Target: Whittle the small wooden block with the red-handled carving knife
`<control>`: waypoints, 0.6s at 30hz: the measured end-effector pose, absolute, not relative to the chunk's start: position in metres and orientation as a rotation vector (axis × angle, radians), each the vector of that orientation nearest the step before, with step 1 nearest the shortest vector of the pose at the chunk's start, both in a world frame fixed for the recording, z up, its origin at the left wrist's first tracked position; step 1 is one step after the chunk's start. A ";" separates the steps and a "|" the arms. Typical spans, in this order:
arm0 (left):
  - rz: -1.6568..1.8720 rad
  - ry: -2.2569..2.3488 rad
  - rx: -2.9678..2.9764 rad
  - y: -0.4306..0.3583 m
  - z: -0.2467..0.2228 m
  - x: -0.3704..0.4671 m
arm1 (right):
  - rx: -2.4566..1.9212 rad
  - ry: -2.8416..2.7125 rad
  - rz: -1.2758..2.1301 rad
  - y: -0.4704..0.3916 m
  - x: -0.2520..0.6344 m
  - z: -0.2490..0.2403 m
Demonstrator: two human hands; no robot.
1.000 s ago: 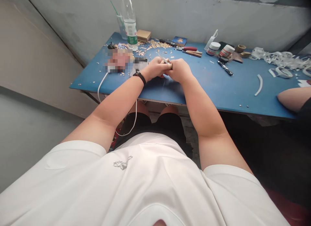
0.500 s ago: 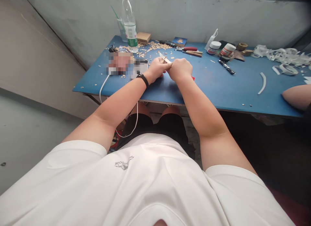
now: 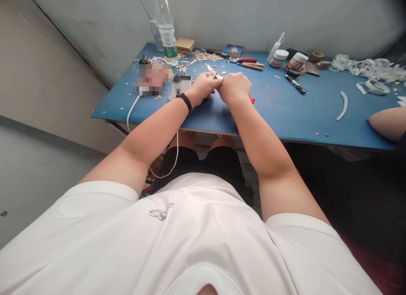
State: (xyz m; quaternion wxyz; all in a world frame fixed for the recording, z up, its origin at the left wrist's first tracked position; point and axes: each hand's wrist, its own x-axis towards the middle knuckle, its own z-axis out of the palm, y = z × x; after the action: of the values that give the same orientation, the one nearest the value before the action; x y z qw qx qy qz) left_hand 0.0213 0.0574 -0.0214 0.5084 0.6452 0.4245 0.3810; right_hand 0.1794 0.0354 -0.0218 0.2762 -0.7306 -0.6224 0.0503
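Note:
My right hand (image 3: 235,87) is closed around a knife whose pale blade (image 3: 212,70) points up and to the left. A bit of red (image 3: 252,100), which looks like the end of its handle, shows under the fist. Right against it, my left hand (image 3: 203,88) pinches a small brown piece of wood (image 3: 217,75), mostly hidden by the fingers. The blade lies beside this piece; whether its edge touches the wood I cannot tell. Both hands are over the blue table (image 3: 272,113), and a black watch band (image 3: 184,99) circles my left wrist.
Wood chips (image 3: 203,56) lie scattered behind my hands. A water bottle (image 3: 168,33), a phone (image 3: 181,84) and a white cable (image 3: 128,115) are on the left. Carving tools (image 3: 250,66), white jars (image 3: 279,58) and plastic strips (image 3: 374,73) spread rightward. Another person's arm (image 3: 388,124) rests at the right edge.
The view has shifted slightly, so the table items appear a little higher and further left. Both hands keep nearly the same grip, close together.

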 end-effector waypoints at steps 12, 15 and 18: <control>0.848 0.909 1.717 0.051 -0.015 0.013 | -1.465 -1.731 0.372 0.059 0.212 -0.047; 0.942 0.954 1.628 0.059 -0.023 0.019 | -1.434 -1.468 0.391 0.077 0.210 -0.063; 0.954 0.965 1.512 0.075 -0.035 0.020 | -1.552 -1.346 0.356 0.089 0.206 -0.072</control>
State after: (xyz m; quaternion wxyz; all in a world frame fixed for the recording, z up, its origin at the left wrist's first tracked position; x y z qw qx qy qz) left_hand 0.0204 0.0753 -0.0346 0.5269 0.6327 0.4037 0.3989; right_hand 0.2058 0.0894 -0.0719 0.5039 -0.6428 -0.5577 0.1474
